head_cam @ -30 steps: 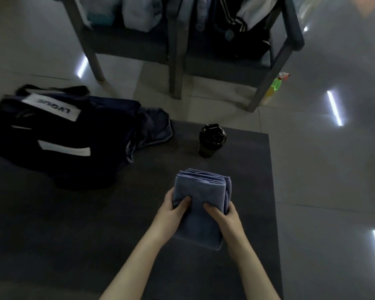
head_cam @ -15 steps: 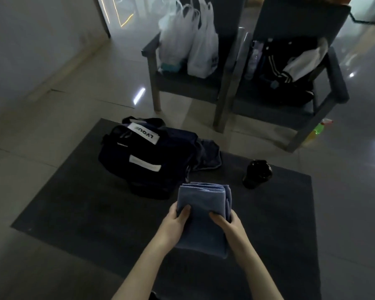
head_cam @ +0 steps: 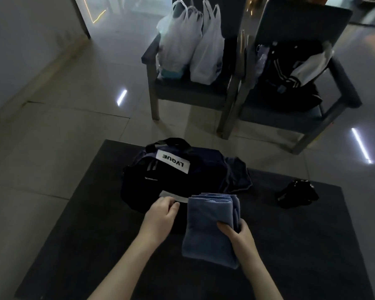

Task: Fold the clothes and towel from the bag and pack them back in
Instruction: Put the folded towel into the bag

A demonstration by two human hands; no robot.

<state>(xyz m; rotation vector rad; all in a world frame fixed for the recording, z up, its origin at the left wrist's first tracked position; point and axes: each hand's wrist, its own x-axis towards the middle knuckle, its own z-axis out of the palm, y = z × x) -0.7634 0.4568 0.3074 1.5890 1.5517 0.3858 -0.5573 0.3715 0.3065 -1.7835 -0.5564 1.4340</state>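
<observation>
**A:** How far along is the work, in your opinion?

**B:** About the middle, I think. The towel point(head_cam: 212, 226) is already folded into a thick blue packet, and several layers show at its far edge. It is over the dark mat point(head_cam: 74, 245), just in front of the bag point(head_cam: 171, 176). So it is folded but not yet packed.

**A:** And the hands?

**B:** The right hand point(head_cam: 239, 237) grasps the towel at its right side, with the thumb on top and the other fingers curled around the edge. The left hand point(head_cam: 160, 217) is at the near side of the bag, by a white strip, with the fingers bent. Whether it pinches the fabric or only touches it, I cannot tell.

**A:** What is left to do?

**B:** To open the bag, I suppose, and put the towel inside. Also, a dark garment point(head_cam: 238, 174) lies crumpled against the right end of the bag. It looks unfolded, so it needs folding and packing too. Whether more clothes are inside the bag, the view does not show.
</observation>
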